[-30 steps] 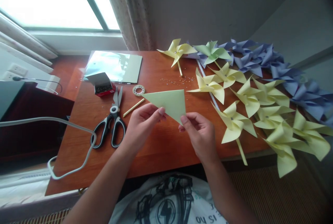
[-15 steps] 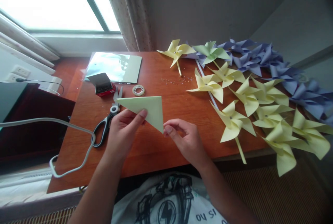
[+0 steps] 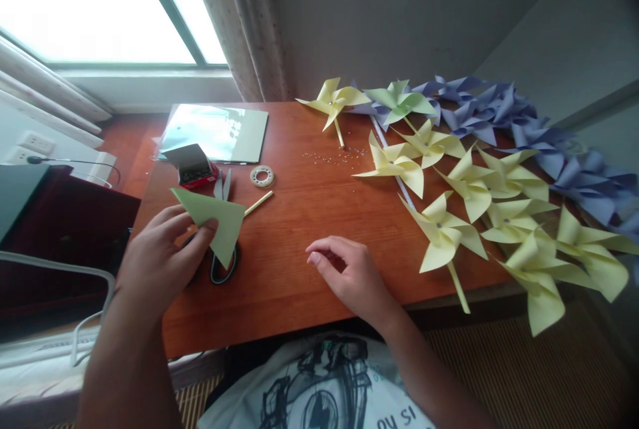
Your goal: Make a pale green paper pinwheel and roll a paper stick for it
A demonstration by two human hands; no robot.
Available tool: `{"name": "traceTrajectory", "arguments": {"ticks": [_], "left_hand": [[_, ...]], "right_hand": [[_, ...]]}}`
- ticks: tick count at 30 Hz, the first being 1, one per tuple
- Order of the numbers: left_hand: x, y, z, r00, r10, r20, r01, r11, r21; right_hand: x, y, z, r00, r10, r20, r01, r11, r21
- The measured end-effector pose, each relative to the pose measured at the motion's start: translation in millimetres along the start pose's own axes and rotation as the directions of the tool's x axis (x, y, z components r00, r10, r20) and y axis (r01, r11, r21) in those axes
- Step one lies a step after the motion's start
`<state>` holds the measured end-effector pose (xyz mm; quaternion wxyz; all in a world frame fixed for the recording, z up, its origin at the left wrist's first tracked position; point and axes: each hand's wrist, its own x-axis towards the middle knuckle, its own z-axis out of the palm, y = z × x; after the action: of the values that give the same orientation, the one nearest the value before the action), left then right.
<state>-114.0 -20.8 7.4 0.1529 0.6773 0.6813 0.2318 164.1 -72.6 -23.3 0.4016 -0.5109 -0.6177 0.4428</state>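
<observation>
My left hand [image 3: 157, 253] pinches a pale green paper folded into a triangle [image 3: 213, 219] and holds it over the black-handled scissors [image 3: 223, 263], which it mostly hides. My right hand [image 3: 349, 276] hovers low over the wooden table [image 3: 299, 216] near its front edge, fingers loosely curled and holding nothing. A thin yellow stick [image 3: 258, 203] lies just right of the triangle.
A tape roll [image 3: 262, 175], a red box of pins [image 3: 192, 166] and a shiny card sheet [image 3: 214, 133] lie at the back left. Several yellow pinwheels [image 3: 444, 233], a green one [image 3: 397, 100] and several purple ones [image 3: 499, 110] cover the right side. Small beads [image 3: 334, 156] are scattered mid-table.
My right hand let go of the folded triangle and stayed near the table's front. My left hand carried the triangle to the left, over the scissors.
</observation>
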Motion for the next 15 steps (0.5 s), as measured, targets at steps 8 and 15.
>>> {"name": "traceTrajectory", "arguments": {"ticks": [8, 15], "left_hand": [[0, -13, 7.1, 0.996, -0.082, 0.027, 0.081, 0.996, 0.035], [6, -17, 14.3, 0.995, -0.097, 0.010, 0.097, 0.995, 0.019]], "right_hand": [[3, -5, 10, 0.995, -0.056, 0.086, 0.070, 0.983, -0.169], [4, -5, 11, 0.991, -0.078, 0.106, 0.099, 0.973, -0.208]]}}
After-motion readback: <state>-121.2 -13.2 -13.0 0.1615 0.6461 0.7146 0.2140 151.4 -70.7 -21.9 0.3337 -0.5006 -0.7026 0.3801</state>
